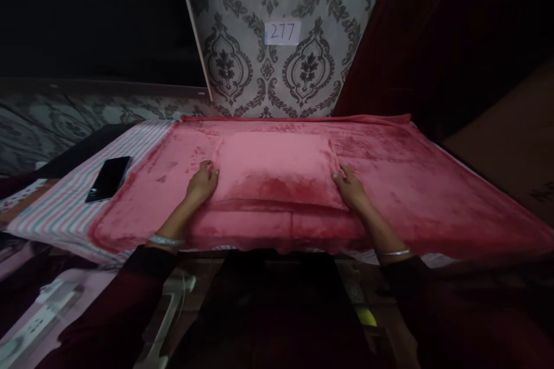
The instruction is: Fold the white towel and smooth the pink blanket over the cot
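A rectangular pink plush cloth (277, 164), apparently folded, lies flat on a larger pink plush blanket (402, 184). At its left edge is my left hand (202, 183), fingers curled and thumb against the side of the cloth. My right hand (350, 185) is at the opposite edge, with thumb and fingers bent around the border. Both hands seem to grip the cloth by its sides; the fingertips are partly hidden. Silvery bangles circle both wrists.
A black phone (109, 179) rests on a striped cloth (56, 207) at the left. Behind stand a patterned wall with a paper marked 277 (283, 31) and a large dark screen (95, 17). A white power strip (41, 323) lies at the lower left.
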Motion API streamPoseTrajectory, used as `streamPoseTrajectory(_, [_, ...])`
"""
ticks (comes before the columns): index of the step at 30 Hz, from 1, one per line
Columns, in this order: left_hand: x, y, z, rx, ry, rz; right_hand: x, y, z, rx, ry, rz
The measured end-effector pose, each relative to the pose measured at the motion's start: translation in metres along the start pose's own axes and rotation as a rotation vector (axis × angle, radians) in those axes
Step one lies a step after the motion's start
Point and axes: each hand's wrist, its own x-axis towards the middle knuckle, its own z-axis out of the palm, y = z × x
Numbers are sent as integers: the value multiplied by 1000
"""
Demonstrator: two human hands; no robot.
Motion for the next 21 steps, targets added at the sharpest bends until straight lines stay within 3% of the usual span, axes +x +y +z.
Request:
streamPoseTrajectory(5, [-22,9,-2,124,-30,8,-18,-10,0,-155,67,-61])
streamPoseTrajectory(15, [-13,-7,-3,43,-30,-2,-24,-17,-11,-313,36,-34])
streamPoseTrajectory(18, [-12,3,-14,44,69,105,-17,-38,-16,-419,37,-93])
streamPoseTrajectory(21, [-16,36,-18,69,155,337,-11,-76,-8,-482,23,-328])
